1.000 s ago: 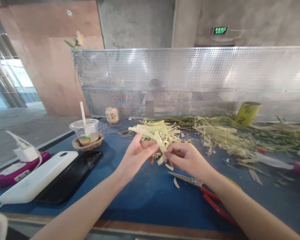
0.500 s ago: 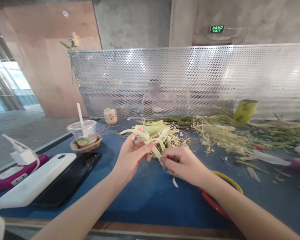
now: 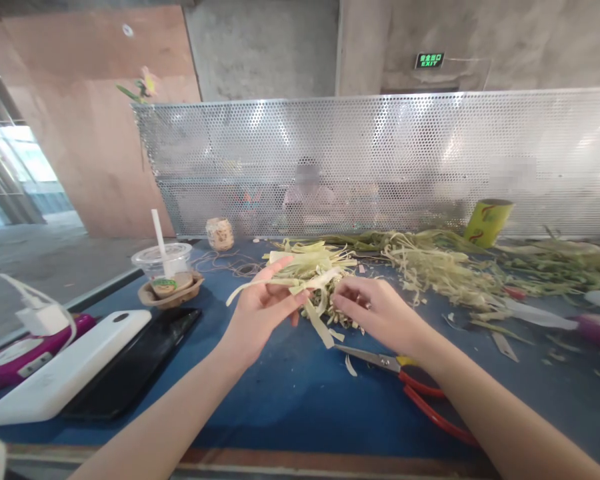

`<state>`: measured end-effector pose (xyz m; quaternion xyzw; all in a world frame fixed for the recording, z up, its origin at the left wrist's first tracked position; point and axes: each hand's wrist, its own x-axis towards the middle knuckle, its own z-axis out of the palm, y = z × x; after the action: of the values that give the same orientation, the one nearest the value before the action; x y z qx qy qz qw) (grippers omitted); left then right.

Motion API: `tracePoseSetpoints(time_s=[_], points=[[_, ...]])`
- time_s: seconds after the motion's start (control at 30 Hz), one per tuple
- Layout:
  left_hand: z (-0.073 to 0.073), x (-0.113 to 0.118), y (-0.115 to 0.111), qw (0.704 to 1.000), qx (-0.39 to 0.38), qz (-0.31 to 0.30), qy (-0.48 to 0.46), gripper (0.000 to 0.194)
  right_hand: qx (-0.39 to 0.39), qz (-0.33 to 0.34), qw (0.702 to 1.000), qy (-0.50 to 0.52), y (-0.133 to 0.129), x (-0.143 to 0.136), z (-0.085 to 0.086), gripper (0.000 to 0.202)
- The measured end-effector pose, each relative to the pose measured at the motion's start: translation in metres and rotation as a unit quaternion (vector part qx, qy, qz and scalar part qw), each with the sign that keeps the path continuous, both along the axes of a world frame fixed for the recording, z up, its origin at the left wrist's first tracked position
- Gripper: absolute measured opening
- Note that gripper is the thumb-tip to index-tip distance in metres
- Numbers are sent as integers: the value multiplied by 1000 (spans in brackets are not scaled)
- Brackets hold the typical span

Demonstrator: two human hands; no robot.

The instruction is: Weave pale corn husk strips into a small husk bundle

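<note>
My left hand (image 3: 257,310) pinches crossed, pale green husk strips (image 3: 320,327) between thumb and fingers. One strip end hangs down toward the table, and another trails out to the left. My right hand (image 3: 367,303) is just to their right, its fingers curled in; what they hold, if anything, I cannot make out. Behind both hands lies a heap of shredded husk (image 3: 325,253), partly covered by them. Below the right hand lies a pair of scissors (image 3: 380,360) with red and yellow handles, partly hidden by my right forearm.
On the left are a lidded plastic cup (image 3: 163,257) in a cardboard holder, a black phone (image 3: 135,363), a white power bank (image 3: 75,367) and a purple power strip (image 3: 35,347). A twine-wrapped jar (image 3: 220,235), more husk (image 3: 440,267) and a yellow-green tube (image 3: 487,223) stand before the perforated screen (image 3: 405,153).
My right hand has let go of the lower strip end and moved up and right. The strip now hangs loose from my left hand. More of the scissors shows.
</note>
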<state>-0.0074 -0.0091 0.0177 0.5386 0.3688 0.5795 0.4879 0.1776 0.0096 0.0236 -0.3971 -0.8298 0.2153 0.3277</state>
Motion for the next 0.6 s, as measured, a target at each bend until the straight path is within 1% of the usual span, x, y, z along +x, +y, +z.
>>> tracePoseSetpoints(time_s=[0.03, 0.1, 0.13, 0.23, 0.3, 0.33, 0.37, 0.43, 0.5, 0.53, 0.6], points=[[-1, 0, -1, 1000, -1, -14, 19, 70, 42, -16, 999, 17, 0, 0, -1, 17], [-2, 0, -2, 998, -8, -34, 49, 69, 98, -6, 995, 35, 1, -1, -3, 6], [-3, -1, -2, 997, -11, -38, 60, 70, 118, 12, 992, 35, 1, -1, -4, 4], [-4, -1, -2, 996, -5, -46, 80, 72, 180, 49, 982, 25, 2, -3, -8, 9], [-5, 0, -1, 995, -1, -49, 85, 73, 217, 71, 973, 31, 3, -4, -9, 5], [-5, 0, -1, 995, -1, -50, 89, 72, 229, 82, 969, 37, 4, -3, -8, 3], [-5, 0, -1, 994, 1, -48, 97, 67, 233, 89, 967, 43, 4, -3, -8, 3], [-4, -1, 0, 993, 13, -35, 116, 42, 202, 80, 975, 53, 4, -2, -5, 9], [-2, -3, 0, 988, 27, -29, 147, 17, 122, 62, 989, 63, 3, 0, -2, 14], [-1, -4, 0, 986, 33, -29, 163, 12, 67, 65, 993, 68, 2, 1, -1, 16], [-1, -5, 1, 980, 37, -40, 191, 15, -44, 94, 992, 71, 2, 1, -1, 20]])
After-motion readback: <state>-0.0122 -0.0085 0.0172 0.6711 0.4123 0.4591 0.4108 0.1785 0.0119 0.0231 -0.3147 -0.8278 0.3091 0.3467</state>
